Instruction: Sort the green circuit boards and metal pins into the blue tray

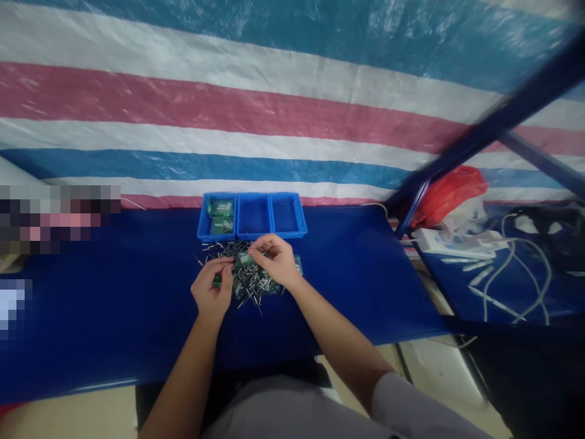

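A small clear-green plastic bag [244,260] is between my two hands above the blue table. My right hand [278,261] is closed in a pinch at the bag's upper right edge. At its left edge, my left hand [211,289] pinches with thumb and fingers. Under and around the hands lies a loose pile of thin metal pins [254,284], silvery and dark, which look like rivets. More green plastic bags [273,285] lie flat beneath the pile, partly covered by pins and by my right hand.
Behind the pile stands a blue three-compartment tray [254,237]; filled green bags [222,217] lie in its left compartment. A striped tarp [274,116] hangs behind the blue table [356,274]. To the right are a blue metal frame [414,204], a red bag [450,192] and white cables [491,286].
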A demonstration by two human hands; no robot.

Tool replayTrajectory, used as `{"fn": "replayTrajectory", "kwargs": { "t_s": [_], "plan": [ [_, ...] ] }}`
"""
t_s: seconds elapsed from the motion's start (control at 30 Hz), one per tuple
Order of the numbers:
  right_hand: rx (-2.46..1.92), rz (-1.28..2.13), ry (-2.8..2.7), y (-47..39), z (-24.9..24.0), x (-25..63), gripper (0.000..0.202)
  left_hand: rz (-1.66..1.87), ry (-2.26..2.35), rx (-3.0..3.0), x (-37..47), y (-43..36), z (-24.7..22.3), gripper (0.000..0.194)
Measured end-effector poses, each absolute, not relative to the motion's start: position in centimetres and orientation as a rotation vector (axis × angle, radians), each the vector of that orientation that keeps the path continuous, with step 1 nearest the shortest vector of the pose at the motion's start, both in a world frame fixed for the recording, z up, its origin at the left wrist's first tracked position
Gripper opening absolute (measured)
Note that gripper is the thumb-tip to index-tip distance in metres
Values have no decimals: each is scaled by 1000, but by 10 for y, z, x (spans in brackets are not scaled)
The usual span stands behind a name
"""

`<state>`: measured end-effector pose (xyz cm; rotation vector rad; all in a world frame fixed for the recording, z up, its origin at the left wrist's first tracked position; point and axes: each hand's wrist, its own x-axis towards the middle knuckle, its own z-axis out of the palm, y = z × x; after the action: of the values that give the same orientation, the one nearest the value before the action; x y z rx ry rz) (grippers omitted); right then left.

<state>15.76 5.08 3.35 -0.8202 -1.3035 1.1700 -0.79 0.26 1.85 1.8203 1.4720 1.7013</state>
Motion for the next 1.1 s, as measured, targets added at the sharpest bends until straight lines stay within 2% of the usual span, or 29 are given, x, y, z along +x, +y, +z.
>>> {"fn": "replayTrajectory", "kwargs": {
  "t_s": [0.17, 0.33, 0.57, 0.93, 1.1],
  "plan": [
    [-836, 1056, -1483, 48, 33, 159, 19, 1660, 1537, 1789, -8, 4, 17, 21],
    [-831, 929, -1578, 45, 40, 161, 12, 1564, 1568, 1930, -8, 5, 20, 11],
    [-833, 877, -1636, 51, 37, 162, 17, 1643, 1572, 1897, -8, 4, 16, 14],
    [-803, 875, -1637, 52, 34, 162, 10, 1727, 1580, 1744, -9, 3, 8, 19],
    [-810, 841, -1598, 50, 36, 159, 10, 1827, 1610, 1795, -8, 4, 7, 14]
  ]
}}
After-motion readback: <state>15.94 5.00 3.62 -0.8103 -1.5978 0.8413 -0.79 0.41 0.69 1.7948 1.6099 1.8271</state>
